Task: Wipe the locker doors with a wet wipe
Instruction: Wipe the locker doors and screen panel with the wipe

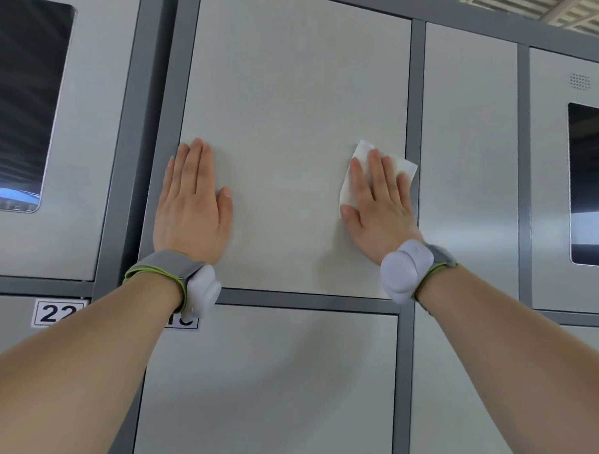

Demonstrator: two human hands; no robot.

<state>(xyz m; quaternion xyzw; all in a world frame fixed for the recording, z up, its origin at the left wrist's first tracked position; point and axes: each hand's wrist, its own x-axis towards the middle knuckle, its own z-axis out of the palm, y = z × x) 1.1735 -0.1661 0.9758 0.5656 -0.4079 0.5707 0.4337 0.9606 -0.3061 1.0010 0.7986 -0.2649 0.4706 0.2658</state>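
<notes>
White wet wipe (361, 168) lies flat, creased, under right hand (380, 209).

This was a locker bank in a public hall: pale grey locker doors (294, 141) set in darker metal frames (413, 163), number labels (59, 313) like 22, dark glossy screens (593, 182) beneath speaker holes (579, 81), and a slatted ceiling (584, 16) overhead.

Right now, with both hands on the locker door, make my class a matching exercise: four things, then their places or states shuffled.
1 left hand
2 right hand
3 wet wipe
4 label 22

A white, under spread fingers
B flat on the bare locker door
C on a lower door, far left
D pressing the wet wipe

Pairs: 1-B, 2-D, 3-A, 4-C
</notes>
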